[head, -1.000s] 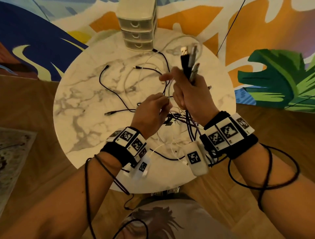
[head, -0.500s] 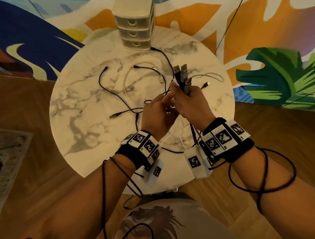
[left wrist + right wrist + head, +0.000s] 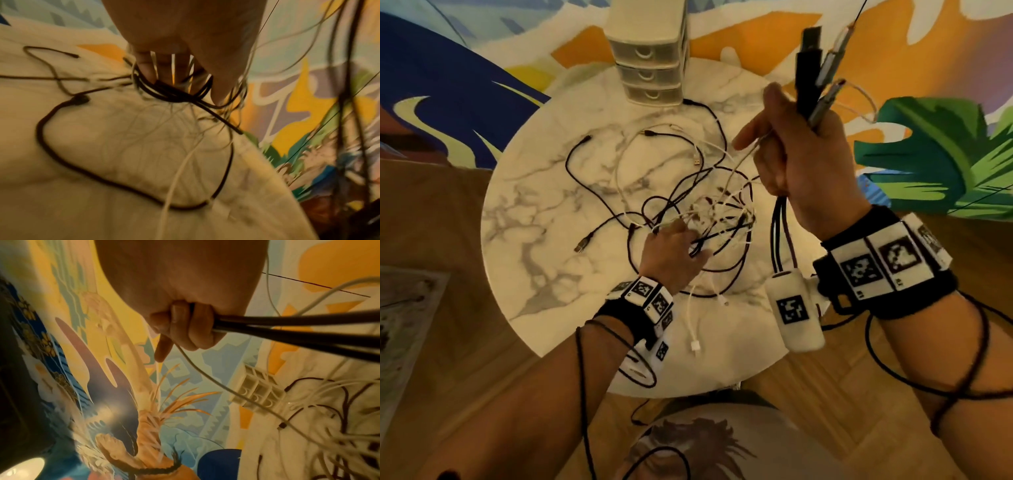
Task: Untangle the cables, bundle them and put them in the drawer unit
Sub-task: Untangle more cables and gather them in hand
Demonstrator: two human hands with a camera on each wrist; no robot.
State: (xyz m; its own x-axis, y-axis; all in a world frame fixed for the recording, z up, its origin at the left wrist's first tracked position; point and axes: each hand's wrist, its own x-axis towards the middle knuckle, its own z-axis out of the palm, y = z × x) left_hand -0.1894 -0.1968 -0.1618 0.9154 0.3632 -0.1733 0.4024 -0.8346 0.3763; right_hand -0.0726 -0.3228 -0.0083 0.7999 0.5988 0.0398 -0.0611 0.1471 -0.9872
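Several black and white cables lie tangled [image 3: 709,219] on the round marble table [image 3: 534,246]. My right hand [image 3: 801,154] is raised above the table's right side and grips a bunch of cable ends, their USB plugs [image 3: 813,68] sticking up and dark cables [image 3: 287,327] trailing down to the tangle. My left hand [image 3: 678,240] rests on the tangle, its spread fingers [image 3: 164,65] pressing down among black loops [image 3: 174,92]. The cream drawer unit [image 3: 650,58] stands at the table's far edge with all its drawers closed.
A white plug [image 3: 695,346] lies near the table's front edge. Loose black cable ends [image 3: 582,243] trail over the left half of the table. Sensor leads wrap both forearms. A painted wall is behind, wood floor and a rug [image 3: 400,325] to the left.
My right hand has risen up and to the right with the plug bunch. My left hand has left it and dropped onto the tangle on the table.
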